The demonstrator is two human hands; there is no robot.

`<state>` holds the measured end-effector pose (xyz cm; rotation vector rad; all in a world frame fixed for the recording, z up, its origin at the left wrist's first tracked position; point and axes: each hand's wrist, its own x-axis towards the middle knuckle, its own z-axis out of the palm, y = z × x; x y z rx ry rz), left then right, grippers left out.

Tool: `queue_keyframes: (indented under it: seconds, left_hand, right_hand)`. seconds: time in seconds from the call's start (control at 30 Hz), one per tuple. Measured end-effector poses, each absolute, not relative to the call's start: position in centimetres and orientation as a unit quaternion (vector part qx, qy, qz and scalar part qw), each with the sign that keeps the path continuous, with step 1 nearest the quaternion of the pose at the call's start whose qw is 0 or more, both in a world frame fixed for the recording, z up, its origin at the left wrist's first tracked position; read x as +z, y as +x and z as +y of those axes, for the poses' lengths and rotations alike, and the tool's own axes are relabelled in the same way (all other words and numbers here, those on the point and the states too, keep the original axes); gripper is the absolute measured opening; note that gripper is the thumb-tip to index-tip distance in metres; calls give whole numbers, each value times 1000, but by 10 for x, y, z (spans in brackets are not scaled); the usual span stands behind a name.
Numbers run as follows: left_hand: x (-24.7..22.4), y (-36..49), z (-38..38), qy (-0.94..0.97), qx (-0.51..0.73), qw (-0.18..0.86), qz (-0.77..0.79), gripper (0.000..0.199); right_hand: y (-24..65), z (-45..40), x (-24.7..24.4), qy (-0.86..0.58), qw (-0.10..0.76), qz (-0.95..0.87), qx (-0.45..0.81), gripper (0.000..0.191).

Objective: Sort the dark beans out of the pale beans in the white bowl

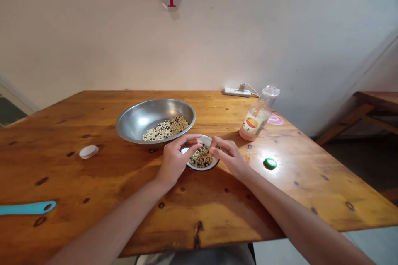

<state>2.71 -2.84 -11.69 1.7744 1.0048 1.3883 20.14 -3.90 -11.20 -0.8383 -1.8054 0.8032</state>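
Hovering both hands over the small white bowl (202, 168) right now, my left hand (174, 161) curled in from one side and my right hand (228, 157) from the other, with the bowl sitting just below my fingertips (199, 143) on the wooden table (93, 198). My fingers are drawn in narrow on both hands, the two sets of tips close together above the bowl, but whether they're pinching a bean I can't tell from here. Right under them, the pale and dark beans (200, 158) fill the little bowl. Just past my left fingers sits the big stainless steel bowl (137, 122), its rim almost at my knuckles, with a patch of pale and black beans (164, 129) lying in it. Off beyond my right fingers stands a clear plastic bottle (259, 118) with a printed label, and nearer those fingers lies a green bottle cap (270, 163). Well out past my left hand there's a white round lid (88, 151), and farther out on that side, toward the table edge, a blue handle (25, 208) pokes into view.
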Motion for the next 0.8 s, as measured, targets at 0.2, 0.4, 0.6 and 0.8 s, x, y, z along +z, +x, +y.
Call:
queue_keyframes:
  seconds: [0.2,0.4,0.6,0.8]
  left_hand:
    - [-125,30,-30,666,550,343,371,24]
    - [-128,32,-29,692,544,299,368,19]
    - [-128,31,-28,695,548,281,371,21]
    - [-130,33,-26,682,567,297,354,27]
  right_hand:
    - [201,-37,-113,-348,465,-745,328,23]
    - [201,-35,-115,-343,469,-748,320,22]
    - [202,-35,-116,-320,478,-752,322,21]
    - [202,-35,-116,-320,470,-757,321,20]
